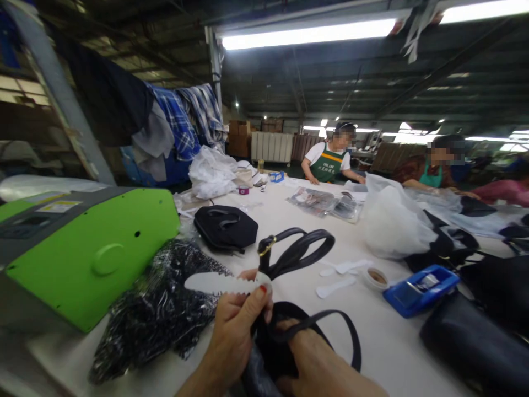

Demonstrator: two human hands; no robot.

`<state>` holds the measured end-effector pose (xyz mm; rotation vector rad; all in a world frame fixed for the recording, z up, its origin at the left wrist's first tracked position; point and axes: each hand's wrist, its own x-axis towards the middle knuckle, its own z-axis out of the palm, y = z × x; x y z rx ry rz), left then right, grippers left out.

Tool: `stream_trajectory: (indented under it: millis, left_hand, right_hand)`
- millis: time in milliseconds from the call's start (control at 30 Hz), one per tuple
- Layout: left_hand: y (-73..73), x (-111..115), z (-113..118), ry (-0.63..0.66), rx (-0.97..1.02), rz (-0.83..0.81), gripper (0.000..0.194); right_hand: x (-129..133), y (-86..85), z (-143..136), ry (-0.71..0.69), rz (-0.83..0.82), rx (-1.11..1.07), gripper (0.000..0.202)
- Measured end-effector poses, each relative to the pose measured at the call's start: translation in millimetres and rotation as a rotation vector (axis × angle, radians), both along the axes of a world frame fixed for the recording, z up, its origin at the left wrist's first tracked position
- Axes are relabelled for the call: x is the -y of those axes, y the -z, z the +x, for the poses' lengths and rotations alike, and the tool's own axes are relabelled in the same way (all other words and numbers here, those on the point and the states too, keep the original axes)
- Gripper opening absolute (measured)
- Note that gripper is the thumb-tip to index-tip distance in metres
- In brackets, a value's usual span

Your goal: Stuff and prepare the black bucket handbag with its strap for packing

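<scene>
Between the thumb and fingers of my left hand [237, 317] is a white, tongue-shaped strip [221, 283] with jagged notches along its edges. The strip lies against the base of a black strap [297, 253], which loops upward and carries a gold buckle [266, 246]. Below it is the black handbag [275, 358], close to me and cut off by the lower edge of the view. My right hand [312, 353] is curled at the bag's opening, under a second thin strap [351, 331]; its fingertips are hidden by the bag.
Left stand a green machine [124, 253] and crumpled black plastic [161, 309]. A black case [225, 227] lies ahead. To the right are white strips [335, 286], a tape roll [376, 277], a blue tray [421, 289], a filled plastic bag [392, 220] and black bags. Co-workers stand across the table.
</scene>
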<state>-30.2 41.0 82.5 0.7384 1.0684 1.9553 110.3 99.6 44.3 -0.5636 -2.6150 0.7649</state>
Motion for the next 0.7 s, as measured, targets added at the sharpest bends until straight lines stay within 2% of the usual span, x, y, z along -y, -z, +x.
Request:
stream_trajectory:
  millis: [100, 233, 333, 433, 500, 567, 633, 700]
  left_hand:
    - [2.2, 5.2, 2.9, 0.114, -0.047, -0.021, 0.034]
    - [6.7, 9.9, 2.5, 0.358, -0.256, -0.175, 0.041]
    - [0.2, 10.7, -0.9, 0.541, -0.413, -0.279, 0.033]
    - [-8.0, 11.8, -6.0, 0.633, -0.562, -0.291, 0.021]
    - [-6.5, 13.6, -10.2, 0.638, -0.711, -0.324, 0.019]
    - [2.3, 16.3, -14.9, 0.559, -0.916, -0.308, 0.021]
    - [14.4, 19.0, -19.7, 0.468, -1.134, -0.229, 0.025]
    - [23.5, 20.3, -23.6, 0.461, -1.314, -0.151, 0.029]
  right_hand:
    - [-1.8, -8.2, -3.0, -0.019, -0.098, 0.014, 0.050]
    - [-2.9, -25.0, -13.0, -0.043, -0.148, 0.004, 0.037]
    - [-3.5, -27.0, -12.6, -0.047, -0.146, 0.015, 0.032]
    - [-6.1, -23.7, -5.0, -0.058, -0.190, 0.098, 0.031]
    - [-7.9, -23.7, -0.2, -0.061, -0.205, 0.145, 0.031]
    - [-8.5, -26.8, 2.6, -0.029, -0.207, 0.163, 0.030]
    - [-7.6, -32.1, 3.8, 0.025, -0.211, 0.195, 0.028]
    - [-5.6, -37.4, 4.9, 0.072, -0.223, 0.260, 0.026]
